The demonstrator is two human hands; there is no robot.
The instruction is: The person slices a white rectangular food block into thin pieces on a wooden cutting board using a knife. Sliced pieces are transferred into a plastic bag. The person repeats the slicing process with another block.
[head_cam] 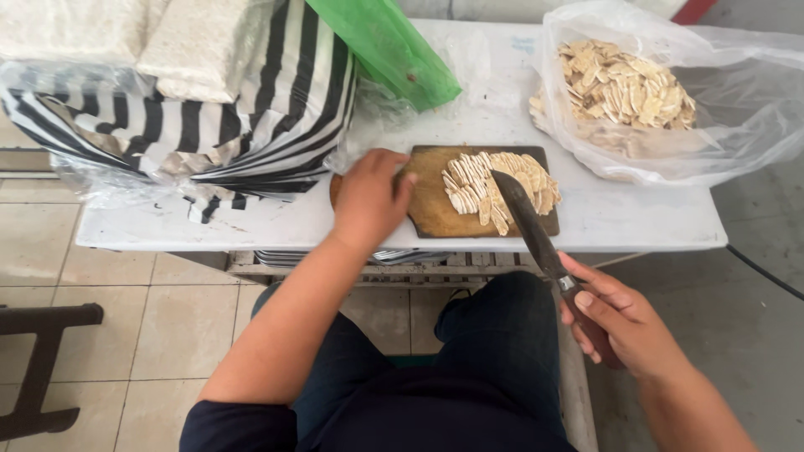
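Knife (526,219) in right hand (628,322) grip

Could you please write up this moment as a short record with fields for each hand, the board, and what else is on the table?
left hand: palm down on the left end of the wooden cutting board
right hand: grips the handle of a long knife, blade over the board
on board: pile of pale sliced pieces
table: white
right rear: clear plastic bag of similar slices
left rear: black-and-white striped bag; green bag
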